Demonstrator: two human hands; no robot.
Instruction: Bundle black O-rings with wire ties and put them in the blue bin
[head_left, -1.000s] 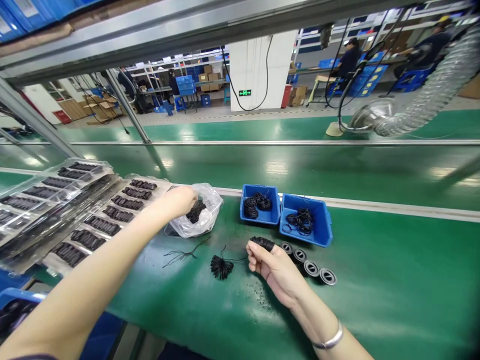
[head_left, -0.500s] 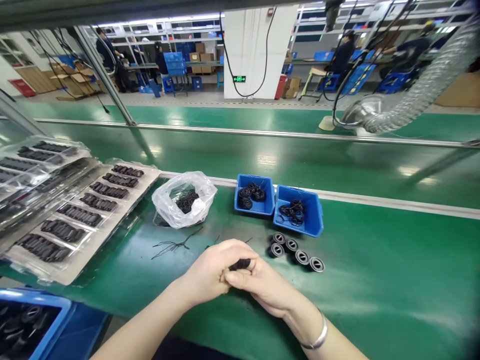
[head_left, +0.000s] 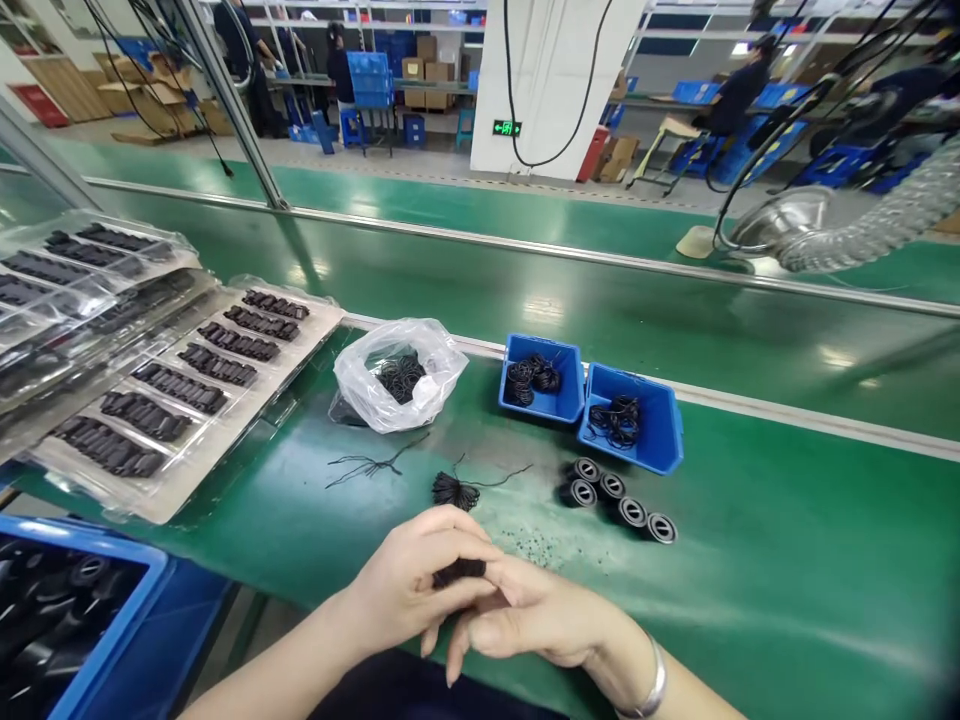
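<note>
My left hand [head_left: 424,575] is closed in a pinch around a small black part [head_left: 459,572] with a dark ridged side. My right hand [head_left: 544,610] presses against it from the other side, thumb stretched toward the left and fingers curled beneath. Between them the hands cover most of the part, so its full shape is hidden. Just beyond my knuckles lies a tied bundle of black cord [head_left: 455,491], loose ends trailing. Several round black pieces with slotted tops [head_left: 613,486] stand in a group to the right.
Two blue bins [head_left: 667,465] hold coiled black cords. A clear plastic bag [head_left: 360,395] contains more cord, with loose strands [head_left: 367,465] before it. Trays of black parts [head_left: 247,395] are at left, above a blue crate [head_left: 150,600]. A metal rail [head_left: 480,236] crosses behind.
My view has shifted, and both hands have drawn nearer my body, uncovering the cord bundle. The right thumb and fingers have spread further from the held part.
</note>
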